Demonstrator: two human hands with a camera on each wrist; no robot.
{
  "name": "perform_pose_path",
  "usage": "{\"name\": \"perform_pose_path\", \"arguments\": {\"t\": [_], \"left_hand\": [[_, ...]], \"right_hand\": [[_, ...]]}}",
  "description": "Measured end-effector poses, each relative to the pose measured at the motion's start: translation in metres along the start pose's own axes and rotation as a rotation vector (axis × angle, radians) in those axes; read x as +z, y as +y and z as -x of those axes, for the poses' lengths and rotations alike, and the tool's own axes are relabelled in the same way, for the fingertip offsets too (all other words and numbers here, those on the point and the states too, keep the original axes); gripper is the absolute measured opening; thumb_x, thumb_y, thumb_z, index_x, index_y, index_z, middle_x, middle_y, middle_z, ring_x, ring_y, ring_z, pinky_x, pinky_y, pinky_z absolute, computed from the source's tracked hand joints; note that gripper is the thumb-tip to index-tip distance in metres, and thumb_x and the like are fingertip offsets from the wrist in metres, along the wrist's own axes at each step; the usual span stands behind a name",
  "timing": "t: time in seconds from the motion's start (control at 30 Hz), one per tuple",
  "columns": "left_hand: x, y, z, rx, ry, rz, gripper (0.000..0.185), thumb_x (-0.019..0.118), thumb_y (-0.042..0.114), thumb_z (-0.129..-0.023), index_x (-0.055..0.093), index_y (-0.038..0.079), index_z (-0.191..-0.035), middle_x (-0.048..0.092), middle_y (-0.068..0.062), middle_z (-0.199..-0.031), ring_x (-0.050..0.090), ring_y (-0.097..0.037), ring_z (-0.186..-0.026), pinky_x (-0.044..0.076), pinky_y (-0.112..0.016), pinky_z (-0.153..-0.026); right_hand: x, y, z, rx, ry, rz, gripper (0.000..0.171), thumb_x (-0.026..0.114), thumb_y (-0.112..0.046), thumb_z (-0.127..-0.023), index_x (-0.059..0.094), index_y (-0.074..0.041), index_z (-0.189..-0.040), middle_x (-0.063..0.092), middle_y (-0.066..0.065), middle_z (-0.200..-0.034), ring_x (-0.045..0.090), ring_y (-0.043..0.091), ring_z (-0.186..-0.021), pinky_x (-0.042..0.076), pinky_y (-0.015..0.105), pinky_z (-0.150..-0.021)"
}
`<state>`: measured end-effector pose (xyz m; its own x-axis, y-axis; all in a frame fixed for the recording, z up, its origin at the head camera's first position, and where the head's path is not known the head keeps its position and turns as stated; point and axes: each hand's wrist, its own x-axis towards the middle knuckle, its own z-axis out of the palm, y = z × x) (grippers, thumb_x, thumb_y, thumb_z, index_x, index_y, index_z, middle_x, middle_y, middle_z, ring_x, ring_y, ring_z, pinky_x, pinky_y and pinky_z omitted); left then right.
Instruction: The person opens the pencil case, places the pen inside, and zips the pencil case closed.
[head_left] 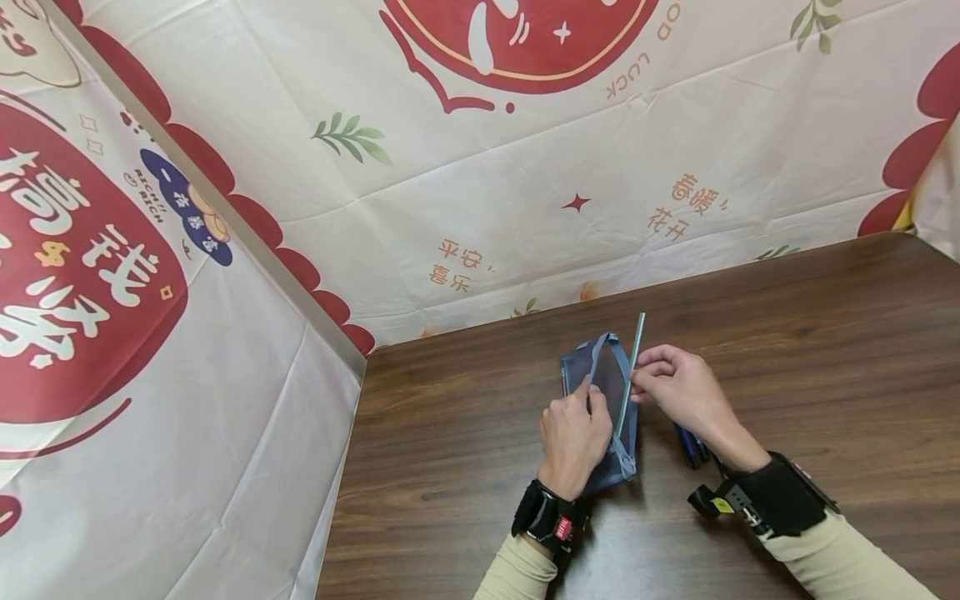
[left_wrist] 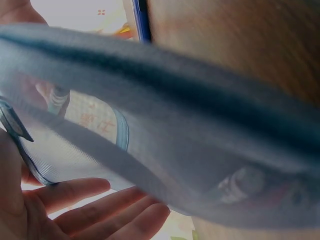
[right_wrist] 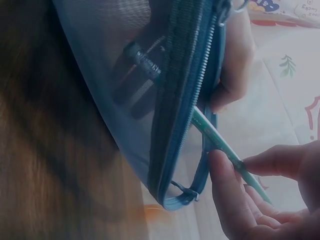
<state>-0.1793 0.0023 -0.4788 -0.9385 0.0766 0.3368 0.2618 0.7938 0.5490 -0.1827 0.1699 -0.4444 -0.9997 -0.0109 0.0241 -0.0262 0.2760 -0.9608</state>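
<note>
Pinches a slim green stick [head_left: 637, 338] between the thumb and fingers of the right hand [head_left: 684, 390], aiming one end at 1 o'clock and running the other into the open mouth of a mesh pouch [head_left: 576, 365]. Grips the pouch at its 8 o'clock side with the left hand [head_left: 574, 432]. Looks grey-blue and see-through, with a toothed zip [right_wrist: 199, 90] parted along a darker band. Wears a black strap [head_left: 542, 518] on the left wrist, with a red tag too small to read. Has dark blue slim objects [head_left: 690, 444] at 4 o'clock, partly hidden by the right wrist, and a brown wood-grain table [head_left: 832, 358] beneath. Meets a creased white cloth [head_left: 510, 200] at 12 o'clock, lettered "LUCK" there, 平安喜乐 at 10, 春暖花开 at 1. Shows "RICH!! RICH" and 一夜暴富 on a side cloth [head_left: 225, 400] toward 10 o'clock, beside large white characters on red.
</note>
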Motion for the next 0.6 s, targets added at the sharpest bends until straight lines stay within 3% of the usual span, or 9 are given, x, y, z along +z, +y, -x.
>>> {"name": "perform_pose_path", "arguments": {"t": [0.1,0.2,0.4,0.6], "left_hand": [[0.0000,0.0001,0.0000,-0.009,-0.017,0.016,0.038,0.045,0.028,-0.102,0.069,0.011,-0.125,0.069,-0.005,-0.072,0.051,-0.010,-0.049,0.033,-0.023,-0.046],[0.0001,0.0000,-0.0001,-0.012,-0.021,0.021,0.037,0.046,0.028,-0.102,0.069,0.010,-0.126,0.068,-0.005,-0.070,0.049,-0.008,-0.048,0.033,-0.022,-0.045],[0.0010,-0.0003,0.0002,0.003,0.007,0.001,0.037,0.046,0.028,-0.101,0.070,0.011,-0.123,0.076,-0.009,-0.094,0.065,-0.013,-0.064,0.041,-0.023,-0.052],[0.0015,0.0002,0.0000,0.013,0.035,-0.037,0.038,0.044,0.030,-0.102,0.072,0.013,-0.121,0.075,-0.008,-0.103,0.073,-0.023,-0.077,0.051,-0.033,-0.060]], "right_hand": [[0.0017,0.0012,0.0003,0.016,-0.020,0.015,0.031,0.059,-0.008,-0.095,0.051,0.011,-0.119,0.071,0.017,-0.092,0.071,0.015,-0.072,0.057,0.027,-0.066],[0.0036,0.0027,0.0002,0.020,-0.037,0.033,0.031,0.059,-0.006,-0.094,0.051,0.010,-0.119,0.071,0.016,-0.091,0.071,0.017,-0.073,0.058,0.031,-0.068],[0.0076,0.0033,0.0010,0.025,-0.065,0.058,0.032,0.059,-0.005,-0.094,0.051,0.011,-0.121,0.072,0.016,-0.090,0.072,0.020,-0.073,0.058,0.034,-0.068],[0.0099,0.0045,0.0013,0.015,-0.081,0.072,0.030,0.058,-0.002,-0.092,0.054,0.012,-0.119,0.072,0.015,-0.087,0.071,0.020,-0.073,0.058,0.034,-0.068]]}}
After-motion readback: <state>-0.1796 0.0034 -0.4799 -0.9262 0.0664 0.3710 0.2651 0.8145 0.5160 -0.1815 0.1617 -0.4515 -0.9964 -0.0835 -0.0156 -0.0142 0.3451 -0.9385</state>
